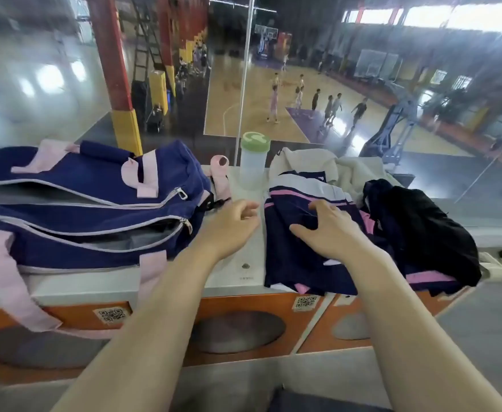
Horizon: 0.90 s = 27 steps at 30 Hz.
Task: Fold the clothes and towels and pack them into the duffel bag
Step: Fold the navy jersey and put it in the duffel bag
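A navy duffel bag point(74, 203) with pink straps lies on the left of the white counter, its two zippers open. To the right sits a pile of clothes: a navy garment point(297, 257) with pink and white stripes on top, a black garment point(425, 230) beside it, and a cream towel or top point(312, 162) behind. My right hand point(330, 230) rests on the navy garment with fingers spread and bent into the cloth. My left hand point(231, 224) hovers over the bare counter between bag and pile, fingers loosely curled, holding nothing.
A clear bottle with a green lid point(254, 165) stands at the back of the white counter point(234, 281), between bag and clothes. A glass wall rises right behind the counter. Orange-fronted machines sit below the counter's front edge.
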Available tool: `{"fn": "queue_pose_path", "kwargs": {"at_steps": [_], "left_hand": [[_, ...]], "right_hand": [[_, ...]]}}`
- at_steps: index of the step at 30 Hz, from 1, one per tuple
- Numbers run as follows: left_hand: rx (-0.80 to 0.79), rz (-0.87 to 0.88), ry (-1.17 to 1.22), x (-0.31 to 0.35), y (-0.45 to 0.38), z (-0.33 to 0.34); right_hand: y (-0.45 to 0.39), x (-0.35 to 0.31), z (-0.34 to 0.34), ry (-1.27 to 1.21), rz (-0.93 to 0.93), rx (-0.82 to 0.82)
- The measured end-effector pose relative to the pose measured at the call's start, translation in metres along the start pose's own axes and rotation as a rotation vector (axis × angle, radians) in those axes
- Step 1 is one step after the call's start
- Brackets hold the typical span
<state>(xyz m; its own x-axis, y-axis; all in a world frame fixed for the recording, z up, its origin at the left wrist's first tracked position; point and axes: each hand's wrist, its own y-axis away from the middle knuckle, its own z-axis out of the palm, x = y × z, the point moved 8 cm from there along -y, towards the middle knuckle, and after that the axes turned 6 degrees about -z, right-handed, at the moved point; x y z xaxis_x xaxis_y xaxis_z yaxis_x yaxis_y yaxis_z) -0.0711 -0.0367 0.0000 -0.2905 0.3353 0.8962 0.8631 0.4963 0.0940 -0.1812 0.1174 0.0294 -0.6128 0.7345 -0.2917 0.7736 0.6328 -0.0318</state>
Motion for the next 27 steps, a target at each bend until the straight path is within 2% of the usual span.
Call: {"fn": "queue_pose_path", "kwargs": {"at_steps": [2,4,10,14,17,21,24,27], "left_hand": [[-0.101,-0.111,0.156,-0.009,0.002,0.021],[-0.132,-0.159,0.255,-0.014,0.004,0.035],[-0.093,-0.211,0.446,-0.011,0.0,0.046],[-0.175,-0.242,0.688,-0.006,0.001,0.059],[-0.213,-0.304,0.808,-0.004,0.003,0.069],[-0.239,-0.359,0.894,0.001,0.003,0.079],[-0.279,-0.371,0.987,0.006,0.002,0.085],[-0.296,-0.352,1.052,0.008,0.0,0.085]], "right_hand": [[0.007,0.003,0.011,0.08,0.008,-0.071],[0.01,0.005,0.023,0.13,-0.008,-0.069],[0.001,0.006,0.022,0.165,-0.025,0.064],[-0.001,0.01,0.014,0.182,-0.056,0.155],[-0.001,0.019,0.005,0.088,-0.018,0.234],[-0.003,0.034,-0.008,-0.16,0.082,0.261],[0.0,0.026,-0.011,-0.22,0.043,0.227],[0.007,0.0,-0.011,-0.216,-0.077,0.148]]}}
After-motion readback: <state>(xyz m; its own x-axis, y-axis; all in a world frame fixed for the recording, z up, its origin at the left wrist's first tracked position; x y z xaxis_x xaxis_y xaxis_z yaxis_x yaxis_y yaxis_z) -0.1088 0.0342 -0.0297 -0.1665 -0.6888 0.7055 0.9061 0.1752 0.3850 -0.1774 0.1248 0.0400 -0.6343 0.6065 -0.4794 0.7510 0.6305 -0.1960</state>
